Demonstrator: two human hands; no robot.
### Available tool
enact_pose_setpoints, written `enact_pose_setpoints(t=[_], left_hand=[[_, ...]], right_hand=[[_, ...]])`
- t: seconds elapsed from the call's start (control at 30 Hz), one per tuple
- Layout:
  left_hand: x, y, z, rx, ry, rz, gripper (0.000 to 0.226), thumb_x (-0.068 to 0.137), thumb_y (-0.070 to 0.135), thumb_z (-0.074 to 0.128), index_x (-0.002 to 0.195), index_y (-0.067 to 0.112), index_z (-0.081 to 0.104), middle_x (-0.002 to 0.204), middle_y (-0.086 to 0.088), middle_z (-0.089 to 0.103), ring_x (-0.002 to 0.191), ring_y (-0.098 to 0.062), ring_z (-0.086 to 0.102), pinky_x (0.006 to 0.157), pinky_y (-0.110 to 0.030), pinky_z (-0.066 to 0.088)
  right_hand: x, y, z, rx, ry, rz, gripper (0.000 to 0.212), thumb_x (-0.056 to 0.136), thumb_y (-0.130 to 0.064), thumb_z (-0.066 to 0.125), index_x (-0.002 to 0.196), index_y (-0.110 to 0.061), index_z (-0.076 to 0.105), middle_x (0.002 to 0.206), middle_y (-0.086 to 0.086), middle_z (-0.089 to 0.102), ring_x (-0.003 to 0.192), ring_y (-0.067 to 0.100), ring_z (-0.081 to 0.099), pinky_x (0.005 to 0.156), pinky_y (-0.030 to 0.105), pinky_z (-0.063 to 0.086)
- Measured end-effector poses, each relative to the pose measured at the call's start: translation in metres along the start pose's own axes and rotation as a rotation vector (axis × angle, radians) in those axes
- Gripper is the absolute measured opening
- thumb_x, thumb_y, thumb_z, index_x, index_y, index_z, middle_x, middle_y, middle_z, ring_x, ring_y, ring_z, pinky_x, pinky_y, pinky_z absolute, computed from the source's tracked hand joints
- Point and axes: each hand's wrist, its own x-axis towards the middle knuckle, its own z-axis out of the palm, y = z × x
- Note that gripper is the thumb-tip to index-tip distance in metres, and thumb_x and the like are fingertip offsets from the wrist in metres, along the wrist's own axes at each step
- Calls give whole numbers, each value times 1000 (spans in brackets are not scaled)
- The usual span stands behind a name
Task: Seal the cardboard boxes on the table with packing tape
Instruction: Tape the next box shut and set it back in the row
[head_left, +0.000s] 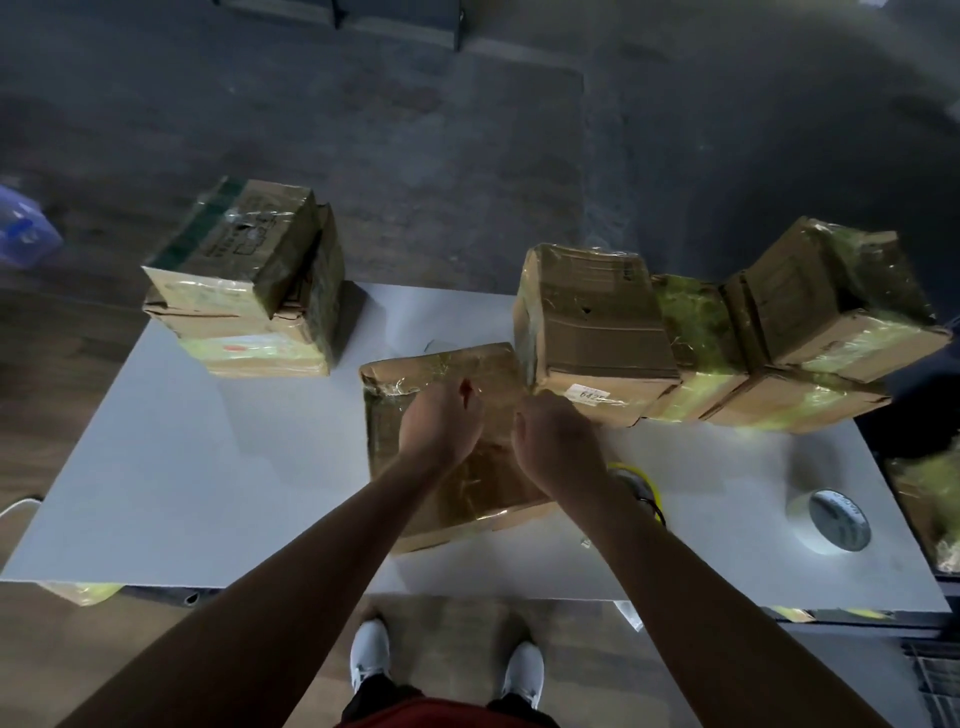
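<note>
Now: the flat box (488, 488) in the middle of the frame, lying on the white worktop (208, 467), looks to be mid-taping; shiny tape crosses its far end.
Left hand (441, 421): over the box's far half, fingers curled under, a red speck (466, 388) by the thumb; I cannot tell what it holds.
Right hand (553, 436): just beside the left, fingers curled and hidden; I cannot tell its grip either.
Next move: probably pressing a strip flat along the seam, then reaching for the tape roll (831, 519) at the right of the frame.
Boxes: a stack (244, 291) at upper left and a row (597, 332) at upper right, all closed, contents hidden.
</note>
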Motion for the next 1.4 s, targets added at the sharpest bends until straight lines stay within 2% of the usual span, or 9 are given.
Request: enact_pose_setpoints(t=[0.1, 0.3, 0.43, 0.57, 0.9, 1.07, 1.17, 1.27, 1.4], left_hand=[[1, -28, -18, 75, 182, -33, 18, 94, 19, 55, 108, 10, 61, 111, -10, 61, 100, -25, 56, 84, -40, 53], [-6, -73, -22, 139, 28, -264, 67, 93, 37, 54, 149, 15, 22, 143, -9, 33, 127, -32, 38, 98, -49, 42], [-6, -84, -18, 153, 22, -309, 80, 92, 38, 59, 152, 13, 11, 146, -10, 30, 128, -32, 39, 98, -47, 41], [-3, -82, -11, -81, -20, -436, 66, 95, 33, 56, 145, 5, 23, 136, -19, 47, 122, -36, 48, 93, -45, 42], [-12, -79, -20, -652, -150, -678, 53, 83, 45, 69, 120, 8, 58, 109, -11, 67, 98, -27, 65, 90, -46, 54], [-8, -67, -41, -459, 99, -450, 45, 98, 47, 36, 119, 16, 60, 120, -11, 62, 108, -30, 59, 94, -44, 49], [-3, -74, -62, -567, 295, -554, 41, 91, 43, 60, 121, 15, 56, 124, -7, 58, 107, -25, 57, 91, -42, 51], [-1, -80, -83, -805, 108, -791, 72, 71, 52, 78, 120, 5, 54, 115, -6, 60, 101, -25, 61, 75, -42, 57], [4, -75, -92, -777, -68, -597, 48, 75, 47, 76, 94, 5, 67, 88, -6, 73, 70, -12, 70, 48, -19, 50]], right_hand=[[8, -40, 14, 112, 169, -245, 13, 86, -10, 62, 98, -7, 68, 86, 11, 68, 75, 22, 64, 64, 30, 52], [1, -66, 51, 3, -155, -454, 48, 97, -35, 41, 133, -5, 53, 143, 14, 48, 136, 29, 41, 107, 49, 37], [1, -26, 49, -218, -198, -441, 55, 98, -41, 47, 142, -10, 42, 155, 15, 28, 144, 33, 24, 115, 53, 23], [0, 7, 41, -251, -314, -119, 67, 100, -50, 16, 153, -11, 7, 160, 12, 0, 148, 27, 3, 119, 48, 14], [21, -28, 45, 304, -318, 615, 121, 68, -82, 55, 152, -20, -6, 151, 19, 23, 135, 41, 31, 104, 53, 35], [31, -10, 36, 635, -377, 627, 115, 64, -85, 47, 152, -22, 9, 151, 14, 33, 135, 37, 37, 106, 48, 36], [29, -21, 30, 714, -471, 530, 104, 73, -79, 39, 153, -20, 9, 150, 12, 37, 134, 33, 41, 107, 44, 37], [31, -29, 31, 668, -583, 544, 77, 93, -65, 30, 153, -20, 12, 152, 15, 33, 136, 35, 36, 111, 47, 33], [46, -29, 26, 685, -388, 565, 34, 104, -15, 31, 134, -3, 41, 144, 17, 41, 128, 32, 43, 104, 38, 36]])
